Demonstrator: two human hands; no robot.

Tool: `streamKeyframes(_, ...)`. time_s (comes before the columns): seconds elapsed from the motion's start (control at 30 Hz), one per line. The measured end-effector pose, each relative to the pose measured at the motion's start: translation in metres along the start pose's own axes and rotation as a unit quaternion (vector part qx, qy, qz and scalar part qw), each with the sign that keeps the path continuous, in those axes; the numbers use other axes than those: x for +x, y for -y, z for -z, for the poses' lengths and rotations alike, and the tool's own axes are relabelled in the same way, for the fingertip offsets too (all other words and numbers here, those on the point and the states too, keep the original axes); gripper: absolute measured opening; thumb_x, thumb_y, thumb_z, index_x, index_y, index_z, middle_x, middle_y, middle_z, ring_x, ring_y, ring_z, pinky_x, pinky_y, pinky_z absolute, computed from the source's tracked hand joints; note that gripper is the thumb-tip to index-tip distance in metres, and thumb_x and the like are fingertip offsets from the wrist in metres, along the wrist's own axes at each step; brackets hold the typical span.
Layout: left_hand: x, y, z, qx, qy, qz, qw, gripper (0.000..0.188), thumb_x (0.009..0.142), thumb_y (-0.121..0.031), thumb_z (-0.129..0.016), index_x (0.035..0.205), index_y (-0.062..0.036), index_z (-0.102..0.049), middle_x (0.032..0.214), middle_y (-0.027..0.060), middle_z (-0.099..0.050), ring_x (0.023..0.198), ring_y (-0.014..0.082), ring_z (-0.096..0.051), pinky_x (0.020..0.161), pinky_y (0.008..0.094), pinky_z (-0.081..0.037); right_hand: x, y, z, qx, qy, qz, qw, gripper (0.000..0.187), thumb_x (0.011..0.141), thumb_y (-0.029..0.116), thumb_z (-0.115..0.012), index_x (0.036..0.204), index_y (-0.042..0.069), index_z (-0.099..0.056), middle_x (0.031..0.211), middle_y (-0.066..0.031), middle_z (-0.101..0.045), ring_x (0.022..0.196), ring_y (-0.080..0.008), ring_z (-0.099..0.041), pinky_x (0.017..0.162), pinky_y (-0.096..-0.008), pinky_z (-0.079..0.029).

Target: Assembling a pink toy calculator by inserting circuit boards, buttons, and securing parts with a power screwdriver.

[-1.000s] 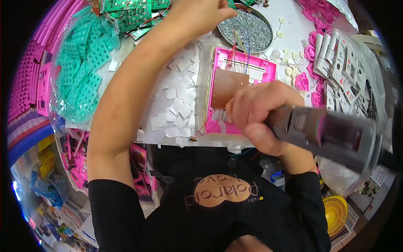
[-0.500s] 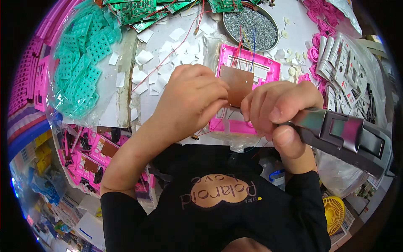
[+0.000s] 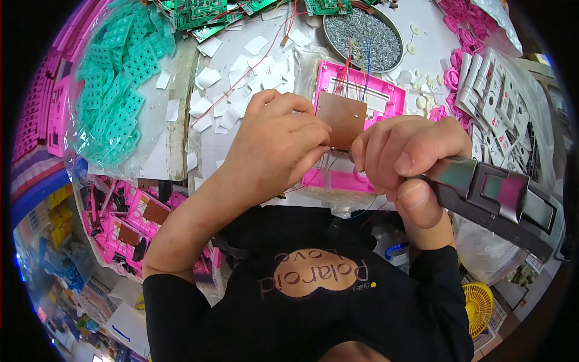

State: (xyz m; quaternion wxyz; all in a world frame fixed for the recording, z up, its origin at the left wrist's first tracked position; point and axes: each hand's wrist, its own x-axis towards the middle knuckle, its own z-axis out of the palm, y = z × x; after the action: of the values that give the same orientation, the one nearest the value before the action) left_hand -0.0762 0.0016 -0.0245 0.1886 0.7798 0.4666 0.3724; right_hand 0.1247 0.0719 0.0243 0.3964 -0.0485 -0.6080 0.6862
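A brown circuit board sits in a pink plastic housing, with red, yellow and blue wires rising behind it. My left hand is at the board's left edge, thumb and fingers pinched together. What they hold, if anything, is too small to make out; a tiny shiny spot shows beside the fingertips. My right hand is wrapped round a dark grey power screwdriver with a glossy body. Its thin shaft shows partly, pointing left to the board's near edge; the exact contact at the tip is unclear.
A round metal bowl of screws stands behind the housing. Turquoise rubber keypads lie at left, green circuit boards at the back, white paper squares near the middle. Printed white panels lie right; filled pink housings sit lower left.
My right hand and the screwdriver have shifted slightly to the right. The left hand keeps its pinch at the board's edge, and more of the board's near edge shows.
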Motion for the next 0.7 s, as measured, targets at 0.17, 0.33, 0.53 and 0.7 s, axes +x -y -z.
streamKeyframes(0.17,-0.001,0.001,-0.001,0.000,-0.004,0.004,1.000,0.028,0.070,-0.006,-0.081,0.096,-0.0123,-0.071,0.102,-0.0007,-0.074,0.104,0.0250,-0.064,0.094,0.0425,-0.041,0.014,0.013,-0.017,-0.057,-0.020,-0.027,0.998,0.028,0.096,0.028,-0.073,0.100,0.011,-0.052,0.062,0.0001,-0.052,0.052,-0.0132,-0.050,0.054,-0.0328,-0.043)
streamKeyframes(0.33,-0.003,0.001,-0.005,-0.001,-0.018,0.003,1.000,0.025,0.072,-0.008,-0.081,0.092,-0.0130,-0.069,0.098,-0.0013,-0.072,0.104,0.0238,-0.063,0.095,0.0435,-0.040,0.010,0.008,-0.018,-0.063,-0.028,-0.018,0.997,0.027,0.096,0.025,-0.073,0.097,0.010,-0.050,0.061,-0.0005,-0.052,0.051,-0.0132,-0.050,0.052,-0.0325,-0.043)
streamKeyframes(0.53,-0.006,0.002,-0.007,0.010,-0.015,0.017,1.000,0.023,0.075,-0.013,-0.081,0.092,-0.0140,-0.066,0.094,-0.0023,-0.070,0.104,0.0217,-0.062,0.095,0.0460,-0.036,0.014,0.007,-0.023,-0.069,-0.032,-0.022,0.997,0.027,0.095,0.021,-0.073,0.094,0.009,-0.049,0.061,-0.0013,-0.052,0.050,-0.0133,-0.049,0.051,-0.0320,-0.043)
streamKeyframes(0.7,-0.008,0.001,-0.011,0.010,-0.046,0.009,0.999,0.023,0.075,-0.014,-0.082,0.093,-0.0147,-0.067,0.098,-0.0047,-0.072,0.103,0.0189,-0.062,0.095,0.0457,-0.034,0.002,-0.007,-0.003,-0.069,-0.003,-0.002,0.998,0.026,0.096,0.023,-0.072,0.096,0.010,-0.049,0.060,-0.0004,-0.052,0.049,-0.0128,-0.048,0.051,-0.0309,-0.044)
